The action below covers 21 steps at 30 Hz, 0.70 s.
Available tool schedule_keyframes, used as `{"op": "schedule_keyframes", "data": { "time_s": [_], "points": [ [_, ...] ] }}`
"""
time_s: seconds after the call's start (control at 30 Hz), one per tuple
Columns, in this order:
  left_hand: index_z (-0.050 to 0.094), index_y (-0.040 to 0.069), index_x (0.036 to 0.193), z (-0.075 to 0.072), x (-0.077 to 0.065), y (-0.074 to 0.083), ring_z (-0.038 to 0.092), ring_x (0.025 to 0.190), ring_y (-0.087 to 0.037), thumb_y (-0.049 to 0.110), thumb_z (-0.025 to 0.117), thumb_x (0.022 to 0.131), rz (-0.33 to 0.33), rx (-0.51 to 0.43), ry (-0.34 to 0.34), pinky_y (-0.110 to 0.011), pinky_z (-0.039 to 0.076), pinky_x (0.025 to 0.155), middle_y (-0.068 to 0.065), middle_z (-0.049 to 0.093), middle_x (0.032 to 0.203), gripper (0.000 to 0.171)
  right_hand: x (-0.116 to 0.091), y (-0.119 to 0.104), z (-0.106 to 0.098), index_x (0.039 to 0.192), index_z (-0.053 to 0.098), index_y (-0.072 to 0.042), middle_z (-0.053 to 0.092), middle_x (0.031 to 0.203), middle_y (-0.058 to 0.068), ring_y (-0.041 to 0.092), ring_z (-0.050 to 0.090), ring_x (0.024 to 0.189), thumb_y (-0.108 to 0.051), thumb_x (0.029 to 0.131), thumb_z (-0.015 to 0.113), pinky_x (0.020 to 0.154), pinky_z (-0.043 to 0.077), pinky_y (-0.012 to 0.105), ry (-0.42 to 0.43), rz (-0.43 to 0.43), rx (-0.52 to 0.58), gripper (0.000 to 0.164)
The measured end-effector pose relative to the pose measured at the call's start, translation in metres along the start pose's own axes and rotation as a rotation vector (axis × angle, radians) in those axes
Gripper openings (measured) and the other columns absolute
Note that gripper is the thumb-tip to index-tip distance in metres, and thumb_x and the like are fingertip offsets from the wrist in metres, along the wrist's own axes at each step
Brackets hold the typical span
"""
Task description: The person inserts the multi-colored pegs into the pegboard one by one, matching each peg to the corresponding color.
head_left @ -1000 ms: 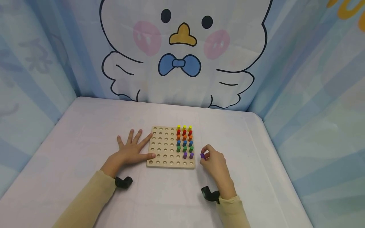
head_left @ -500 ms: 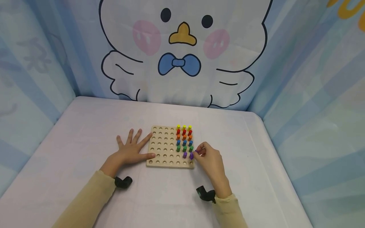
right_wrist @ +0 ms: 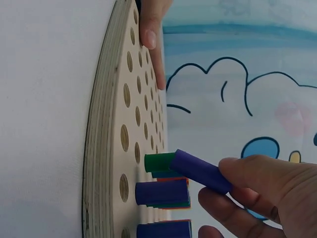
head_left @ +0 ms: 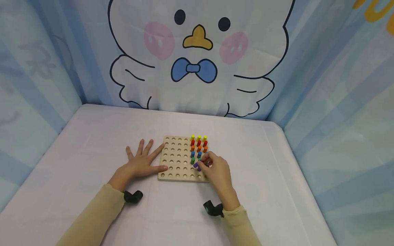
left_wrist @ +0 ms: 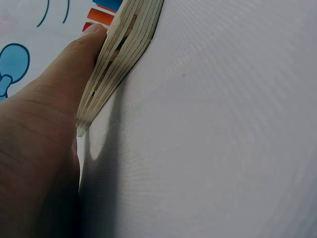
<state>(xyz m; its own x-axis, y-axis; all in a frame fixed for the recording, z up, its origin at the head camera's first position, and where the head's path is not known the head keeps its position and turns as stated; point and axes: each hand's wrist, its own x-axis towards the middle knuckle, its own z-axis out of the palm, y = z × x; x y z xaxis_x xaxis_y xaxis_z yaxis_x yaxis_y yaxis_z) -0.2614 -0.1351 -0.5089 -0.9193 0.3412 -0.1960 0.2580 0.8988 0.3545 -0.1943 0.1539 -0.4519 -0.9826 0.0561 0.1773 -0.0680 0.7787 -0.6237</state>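
Observation:
A square wooden pegboard (head_left: 178, 155) lies on the table, its right side filled with short rows of yellow, red, orange, blue, green and purple pegs. My left hand (head_left: 140, 164) is spread flat at the board's left edge, thumb and index finger resting on it. Between thumb and fingertips my right hand (head_left: 218, 169) pinches a purple peg (right_wrist: 200, 170), tilted over the board. In the right wrist view that peg overlaps the end of a green peg (right_wrist: 157, 162), just above a standing purple peg (right_wrist: 161, 192). My right fingers hide some of the pegs in the head view.
A pale cloth covers the table (head_left: 147, 212). Patterned curtains (head_left: 344, 102) stand at the back and both sides, with a cartoon bird at the back. A black wrist camera (head_left: 213, 208) sits at each cuff.
My right hand has moved left from beside the board to over its right part, carrying the purple peg. The left hand has stayed in place on the board's edge.

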Motion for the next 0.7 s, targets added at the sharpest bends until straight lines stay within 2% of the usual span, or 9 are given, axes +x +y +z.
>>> {"op": "schedule_keyframes", "data": {
  "time_s": [0.37,0.57,0.7],
  "points": [
    [0.01,0.036,0.167,0.002,0.001,0.0,-0.025,0.155,-0.045,0.092,0.045,0.083,-0.002,0.007,-0.003,-0.08,-0.029,0.102,-0.016,-0.008,0.174,0.107,0.003,0.002,0.012,0.084,0.072,-0.022,0.069,0.075,-0.005,0.014,0.052,0.072,-0.026,0.086,0.086,0.069,0.039,0.032,0.021,-0.052,-0.074,0.015],
    [0.011,0.035,0.167,0.0,0.001,0.001,-0.025,0.155,-0.045,0.09,0.047,0.084,-0.009,0.01,-0.007,-0.081,-0.028,0.103,-0.016,-0.008,0.174,0.106,0.004,0.003,0.015,0.083,0.073,-0.023,0.069,0.07,-0.007,0.016,0.054,0.073,-0.027,0.086,0.086,0.073,0.041,0.036,0.032,-0.076,-0.115,0.014],
    [0.011,0.034,0.167,-0.001,0.0,0.002,-0.025,0.155,-0.045,0.088,0.048,0.085,-0.012,0.007,-0.01,-0.081,-0.028,0.103,-0.017,-0.008,0.174,0.105,0.004,0.003,0.017,0.084,0.073,-0.022,0.069,0.072,-0.006,0.018,0.056,0.075,-0.027,0.086,0.086,0.071,0.041,0.035,0.037,-0.076,-0.121,0.014]
  ]
}}
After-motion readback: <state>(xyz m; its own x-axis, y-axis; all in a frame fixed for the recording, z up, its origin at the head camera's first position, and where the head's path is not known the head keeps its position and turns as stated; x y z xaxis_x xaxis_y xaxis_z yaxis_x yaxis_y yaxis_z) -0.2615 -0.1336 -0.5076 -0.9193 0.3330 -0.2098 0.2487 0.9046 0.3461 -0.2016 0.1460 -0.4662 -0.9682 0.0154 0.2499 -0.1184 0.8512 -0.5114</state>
